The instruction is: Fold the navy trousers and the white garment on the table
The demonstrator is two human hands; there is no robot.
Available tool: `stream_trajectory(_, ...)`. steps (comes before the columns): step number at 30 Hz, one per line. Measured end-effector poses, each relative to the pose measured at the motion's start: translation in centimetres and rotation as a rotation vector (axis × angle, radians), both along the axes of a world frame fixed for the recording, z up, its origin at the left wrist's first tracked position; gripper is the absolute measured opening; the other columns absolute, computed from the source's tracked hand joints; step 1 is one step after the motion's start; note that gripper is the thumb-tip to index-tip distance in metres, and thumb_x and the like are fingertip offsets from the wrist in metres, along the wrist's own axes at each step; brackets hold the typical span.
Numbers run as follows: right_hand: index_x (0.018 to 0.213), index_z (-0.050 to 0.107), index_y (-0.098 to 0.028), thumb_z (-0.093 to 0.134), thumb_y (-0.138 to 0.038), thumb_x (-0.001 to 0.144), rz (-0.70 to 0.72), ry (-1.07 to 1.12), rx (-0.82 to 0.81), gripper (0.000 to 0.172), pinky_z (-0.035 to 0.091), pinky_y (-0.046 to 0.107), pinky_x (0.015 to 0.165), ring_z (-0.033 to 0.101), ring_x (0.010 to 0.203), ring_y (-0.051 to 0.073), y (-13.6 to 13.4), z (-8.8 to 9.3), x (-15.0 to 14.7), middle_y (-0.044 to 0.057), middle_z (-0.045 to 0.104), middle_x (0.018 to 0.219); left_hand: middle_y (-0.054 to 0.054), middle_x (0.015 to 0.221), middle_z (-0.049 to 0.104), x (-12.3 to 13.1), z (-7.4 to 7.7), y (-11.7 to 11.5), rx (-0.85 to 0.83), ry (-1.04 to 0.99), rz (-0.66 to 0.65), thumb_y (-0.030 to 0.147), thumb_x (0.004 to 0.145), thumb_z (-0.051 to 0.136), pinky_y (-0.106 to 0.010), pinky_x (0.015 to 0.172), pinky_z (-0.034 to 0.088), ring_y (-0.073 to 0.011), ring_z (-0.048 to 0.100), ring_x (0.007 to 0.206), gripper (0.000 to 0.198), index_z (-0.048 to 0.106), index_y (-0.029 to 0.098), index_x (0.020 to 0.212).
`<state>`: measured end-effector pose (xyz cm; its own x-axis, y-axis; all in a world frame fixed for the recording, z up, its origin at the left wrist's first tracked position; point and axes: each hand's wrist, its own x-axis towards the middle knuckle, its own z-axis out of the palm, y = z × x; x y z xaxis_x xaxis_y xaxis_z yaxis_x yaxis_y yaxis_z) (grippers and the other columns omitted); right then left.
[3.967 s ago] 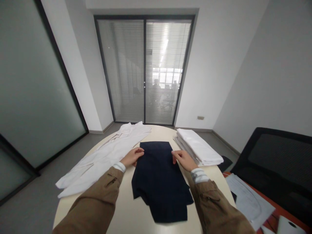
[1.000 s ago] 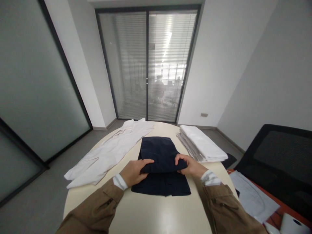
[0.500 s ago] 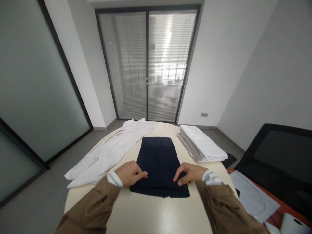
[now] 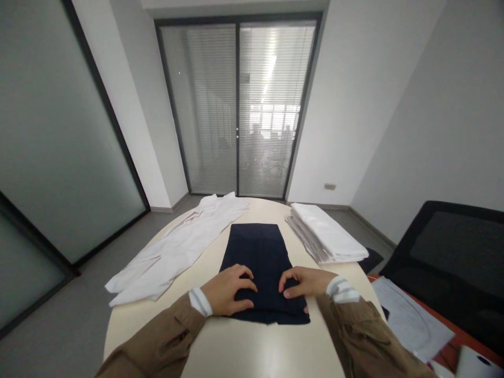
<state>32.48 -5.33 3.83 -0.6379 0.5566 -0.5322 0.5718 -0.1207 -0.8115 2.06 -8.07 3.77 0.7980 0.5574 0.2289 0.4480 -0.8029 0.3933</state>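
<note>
A folded dark navy garment point(image 4: 258, 257) lies in the middle of a round cream table point(image 4: 244, 352). My left hand point(image 4: 228, 291) rests on its near left part, fingers spread and curved, pressing the cloth down. My right hand point(image 4: 303, 283) lies on the near right part with fingers bent and tips on the fabric. Neither hand lifts the cloth. Both arms wear brown sleeves with striped cuffs.
A white garment point(image 4: 177, 247) lies spread along the table's left side. A stack of folded white cloth point(image 4: 326, 236) sits at the right rear. A black chair point(image 4: 452, 257) and papers point(image 4: 409, 320) on an orange-edged desk are at the right. Glass doors with blinds stand behind.
The garment's far half was folded toward me and laid down. Since half a second ago both hands slid inward from the side edges onto the near part of the fold.
</note>
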Motion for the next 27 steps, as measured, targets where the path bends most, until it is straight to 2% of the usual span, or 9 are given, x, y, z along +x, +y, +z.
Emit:
stream_trajectory(3,0.118,0.066,-0.018,0.059,-0.073,0.079,-0.011,-0.082,0.074,0.068,0.039,0.02,0.042,0.047,0.039,0.008,0.3,0.2,0.8,-0.004,0.057,0.06,-0.008,0.121,0.059,0.0,-0.3,-0.1,-0.026,0.012,0.018,0.04,0.08,0.073,-0.041,0.099,0.046,-0.0251,0.056,0.111,0.026,0.069,0.025,0.102)
stream_trajectory(7,0.095,0.077,-0.016,0.05,-0.068,0.088,-0.189,-0.086,0.666,0.058,0.043,0.026,0.053,0.052,0.053,0.013,0.8,1.1,0.9,0.002,0.061,0.061,-0.01,0.148,0.044,0.1,-0.6,-0.4,-0.044,0.013,0.025,0.03,0.076,0.074,-0.049,0.116,0.029,-0.0318,0.036,0.139,0.028,0.065,0.022,0.102)
stream_trajectory(10,0.108,0.075,-0.019,0.047,-0.059,0.094,-0.253,-0.017,0.949,0.051,0.05,0.034,0.072,0.063,0.075,0.02,0.7,1.7,-0.9,0.009,0.072,0.086,-0.009,0.16,0.027,0.4,-1.1,-0.7,-0.092,0.066,0.045,0.029,0.079,0.068,-0.057,0.119,0.018,-0.0345,0.02,0.148,0.041,0.06,0.024,0.119)
stream_trajectory(12,0.129,0.064,-0.023,0.047,-0.055,0.095,-0.18,0.023,1.044,0.05,0.047,0.04,0.096,0.062,0.107,0.025,0.3,1.5,-2.6,0.011,0.069,0.116,-0.009,0.164,0.018,0.5,-1.5,-0.8,-0.119,0.107,0.05,0.029,0.082,0.065,-0.062,0.118,0.015,-0.0354,0.012,0.15,0.063,0.044,0.027,0.142)
stream_trajectory(14,0.145,0.048,-0.027,0.05,-0.057,0.093,-0.045,-0.005,1.051,0.06,0.03,0.048,0.115,0.039,0.139,0.03,-0.1,0.9,-4.2,0.01,0.051,0.145,-0.01,0.165,0.011,0.5,-1.8,-0.8,-0.136,0.155,0.061,0.032,0.084,0.063,-0.065,0.117,0.013,-0.0368,0.005,0.15,0.08,0.024,0.029,0.154)
stream_trajectory(17,0.153,0.031,-0.034,0.056,-0.068,0.085,0.094,-0.162,0.94,0.081,0.009,0.06,0.119,0.011,0.15,0.036,-0.4,-0.6,-5.3,0.006,0.023,0.162,-0.011,0.164,0.01,0.3,-2.1,-0.7,-0.178,0.208,0.083,0.041,0.087,0.061,-0.065,0.116,0.014,-0.0383,0.005,0.15,0.083,0.017,0.028,0.157)
stream_trajectory(23,0.153,0.027,-0.038,0.058,-0.073,0.079,0.135,-0.234,0.865,0.088,0.001,0.063,0.118,0.0,0.15,0.038,0.0,-1.8,-5.1,0.003,0.009,0.165,-0.01,0.141,0.055,0.5,-0.8,0.8,-0.095,0.002,0.171,0.043,0.102,0.037,-0.043,0.114,0.035,-0.0242,0.046,0.134,0.043,0.057,0.023,0.135)
stream_trajectory(25,0.154,0.025,-0.037,0.059,-0.074,0.078,0.133,-0.237,0.863,0.091,0.001,0.063,0.118,0.0,0.15,0.038,0.1,-1.9,-5.0,0.004,0.009,0.165,-0.009,0.14,0.056,0.7,-0.7,2.2,-0.017,-0.062,0.234,0.041,0.102,0.038,-0.04,0.114,0.036,-0.0222,0.048,0.132,0.042,0.057,0.023,0.135)
stream_trajectory(27,0.155,0.021,-0.036,0.06,-0.074,0.076,0.121,-0.234,0.868,0.096,0.001,0.062,0.118,0.0,0.15,0.038,0.2,-2.1,-5.1,0.005,0.009,0.165,-0.009,0.153,0.042,0.9,-1.3,3.7,0.041,-0.04,0.29,0.042,0.1,0.043,-0.046,0.117,0.029,-0.0259,0.034,0.143,0.048,0.047,0.026,0.145)
